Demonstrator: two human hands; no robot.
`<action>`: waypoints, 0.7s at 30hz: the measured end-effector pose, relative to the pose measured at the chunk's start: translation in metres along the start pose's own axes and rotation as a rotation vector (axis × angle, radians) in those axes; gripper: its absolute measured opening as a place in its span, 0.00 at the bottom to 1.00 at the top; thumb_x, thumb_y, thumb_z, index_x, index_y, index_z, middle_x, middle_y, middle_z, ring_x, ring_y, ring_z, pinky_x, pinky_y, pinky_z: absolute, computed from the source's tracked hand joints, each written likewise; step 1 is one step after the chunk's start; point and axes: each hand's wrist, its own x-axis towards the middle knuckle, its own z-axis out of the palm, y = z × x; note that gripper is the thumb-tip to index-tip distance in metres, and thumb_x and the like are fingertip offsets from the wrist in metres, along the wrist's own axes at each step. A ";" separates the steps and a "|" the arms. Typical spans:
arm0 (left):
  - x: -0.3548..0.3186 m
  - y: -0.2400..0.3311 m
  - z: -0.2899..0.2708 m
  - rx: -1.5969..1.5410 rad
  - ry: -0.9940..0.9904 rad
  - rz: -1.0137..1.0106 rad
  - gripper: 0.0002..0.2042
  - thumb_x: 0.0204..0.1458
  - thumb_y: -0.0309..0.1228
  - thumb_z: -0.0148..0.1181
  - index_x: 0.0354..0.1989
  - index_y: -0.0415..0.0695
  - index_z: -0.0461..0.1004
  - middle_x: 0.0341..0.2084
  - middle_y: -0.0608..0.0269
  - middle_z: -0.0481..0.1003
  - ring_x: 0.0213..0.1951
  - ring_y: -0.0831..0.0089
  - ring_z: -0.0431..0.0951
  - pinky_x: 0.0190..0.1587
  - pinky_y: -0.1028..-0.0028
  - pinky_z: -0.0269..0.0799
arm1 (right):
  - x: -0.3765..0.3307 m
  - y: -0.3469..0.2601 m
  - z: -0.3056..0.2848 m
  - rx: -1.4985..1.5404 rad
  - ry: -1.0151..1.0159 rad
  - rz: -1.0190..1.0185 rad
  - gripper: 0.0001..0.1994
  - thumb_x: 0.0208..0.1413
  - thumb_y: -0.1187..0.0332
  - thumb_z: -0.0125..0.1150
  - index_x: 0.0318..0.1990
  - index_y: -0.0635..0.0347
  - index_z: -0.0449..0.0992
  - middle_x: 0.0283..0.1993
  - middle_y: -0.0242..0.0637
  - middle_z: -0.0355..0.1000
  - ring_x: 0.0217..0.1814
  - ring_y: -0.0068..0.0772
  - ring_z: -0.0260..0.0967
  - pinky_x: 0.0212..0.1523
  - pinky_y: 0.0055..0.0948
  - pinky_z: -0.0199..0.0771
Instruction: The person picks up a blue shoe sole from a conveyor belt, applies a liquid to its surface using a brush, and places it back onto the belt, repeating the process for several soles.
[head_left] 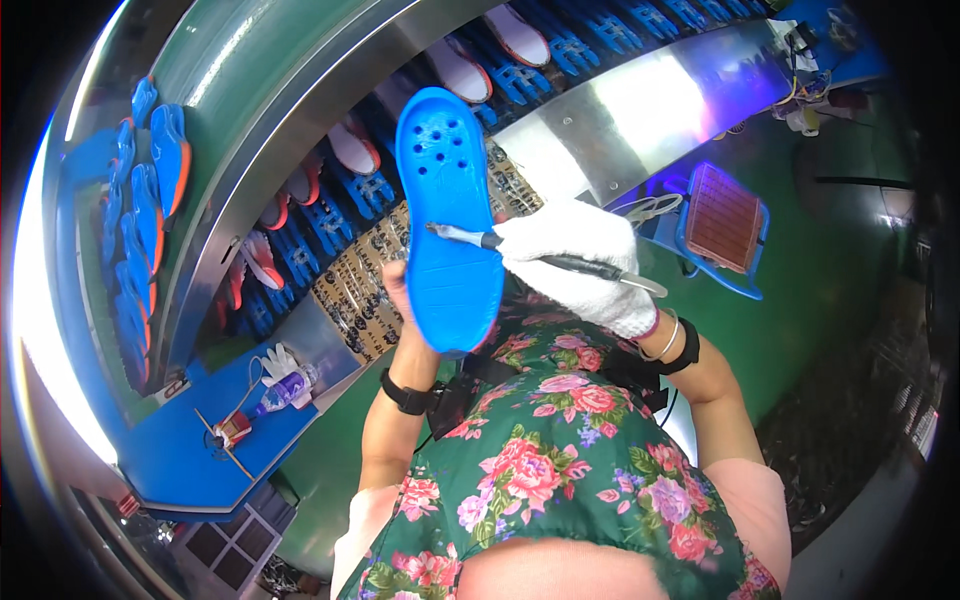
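Note:
A blue shoe sole (455, 270) is held up before me, its inner face toward me, with a cluster of round holes in its upper part. My left hand (397, 290) grips it from behind by its left edge; most of those fingers are hidden by the sole. In a white knit glove, my right hand (575, 255) is closed around a thin brush (465, 236) with a dark handle. The brush's bristle tip lies against the middle of the sole, or just above it; which one I cannot tell.
Behind the sole runs a curved conveyor (330, 215) carrying shoe parts on blue racks. Blue-and-orange soles (170, 160) line the far left. A blue table (190, 450) at lower left bears a bottle (290, 388) and a small pot. A blue-framed stool (722, 220) stands to the right.

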 end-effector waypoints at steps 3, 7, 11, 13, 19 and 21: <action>0.005 -0.015 0.000 -0.132 0.003 0.014 0.53 0.48 0.69 0.60 0.76 0.44 0.53 0.69 0.41 0.63 0.65 0.44 0.69 0.68 0.43 0.66 | 0.014 -0.012 -0.003 -0.253 -0.024 -0.147 0.08 0.48 0.75 0.74 0.38 0.60 0.86 0.41 0.41 0.84 0.39 0.38 0.83 0.43 0.34 0.80; 0.003 -0.028 0.002 -0.006 0.145 0.071 0.49 0.51 0.68 0.60 0.76 0.49 0.55 0.70 0.47 0.64 0.68 0.48 0.67 0.70 0.44 0.62 | 0.029 -0.013 -0.005 -0.204 -0.006 -0.216 0.14 0.48 0.73 0.73 0.44 0.57 0.86 0.43 0.39 0.83 0.41 0.39 0.80 0.42 0.36 0.79; -0.003 -0.040 -0.003 0.260 0.299 0.133 0.44 0.57 0.66 0.55 0.76 0.52 0.55 0.71 0.54 0.63 0.70 0.50 0.65 0.70 0.44 0.62 | 0.047 -0.009 0.001 -0.276 -0.008 -0.352 0.16 0.49 0.73 0.71 0.48 0.58 0.85 0.47 0.41 0.83 0.44 0.41 0.78 0.45 0.37 0.79; -0.005 -0.046 -0.004 0.332 0.308 0.103 0.44 0.57 0.66 0.55 0.76 0.52 0.54 0.71 0.53 0.62 0.70 0.50 0.64 0.71 0.43 0.60 | 0.050 -0.007 0.003 -0.308 -0.007 -0.365 0.17 0.49 0.74 0.70 0.49 0.58 0.85 0.48 0.41 0.82 0.45 0.42 0.78 0.45 0.38 0.79; -0.013 -0.044 -0.010 0.381 0.296 0.028 0.49 0.53 0.69 0.56 0.77 0.49 0.53 0.72 0.50 0.61 0.71 0.48 0.63 0.72 0.43 0.59 | 0.032 -0.021 0.022 -0.221 -0.096 -0.319 0.17 0.48 0.73 0.69 0.48 0.56 0.85 0.46 0.42 0.82 0.47 0.43 0.78 0.45 0.37 0.80; -0.012 -0.045 0.002 0.394 0.413 0.107 0.49 0.53 0.70 0.55 0.76 0.49 0.54 0.71 0.50 0.62 0.70 0.48 0.65 0.71 0.44 0.60 | 0.032 -0.026 0.021 -0.113 -0.065 -0.241 0.16 0.48 0.73 0.70 0.47 0.56 0.86 0.46 0.41 0.82 0.45 0.42 0.79 0.45 0.37 0.80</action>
